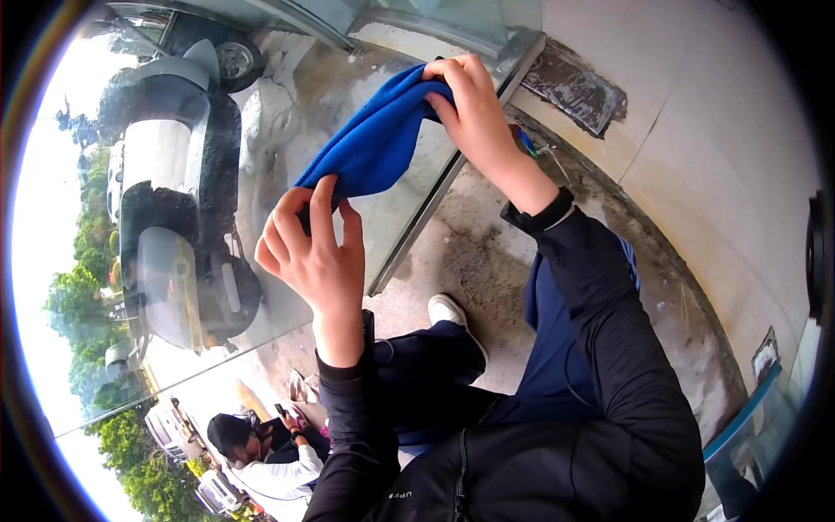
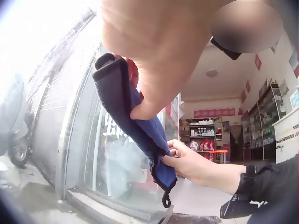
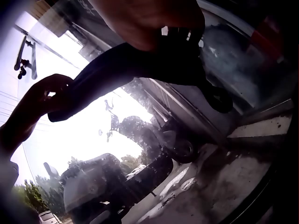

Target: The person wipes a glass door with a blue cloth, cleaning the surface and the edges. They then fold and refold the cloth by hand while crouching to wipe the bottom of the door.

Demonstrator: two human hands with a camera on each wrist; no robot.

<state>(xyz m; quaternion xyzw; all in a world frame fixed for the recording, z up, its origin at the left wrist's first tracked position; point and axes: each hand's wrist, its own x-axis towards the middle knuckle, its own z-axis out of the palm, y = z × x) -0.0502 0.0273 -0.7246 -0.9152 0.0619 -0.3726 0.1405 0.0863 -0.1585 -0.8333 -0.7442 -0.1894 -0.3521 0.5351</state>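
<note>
Head cam: hands [image 1: 304,248] [image 1: 477,122] grip blue cloth [image 1: 370,148]; blk jkt [image 1: 557,470] reads "UPF".

A scooter [image 1: 163,270] stands outdoors, trees [image 1: 74,309] beyond it; a person [image 1: 277,474] in a dark cap [image 1: 228,432] and white top [image 1: 291,472] holds a phone [image 1: 280,409]. Indoors, red bottles [image 2: 204,145] stand on a shelf [image 2: 203,136].

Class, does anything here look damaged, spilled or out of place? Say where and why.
Yes: beside the metal frame, a dark patch with ragged edges interrupts the pale floor. It looks worn or broken, though the cause is unclear. The cloth, held in the left hand and right hand, shows nothing odd.
</note>
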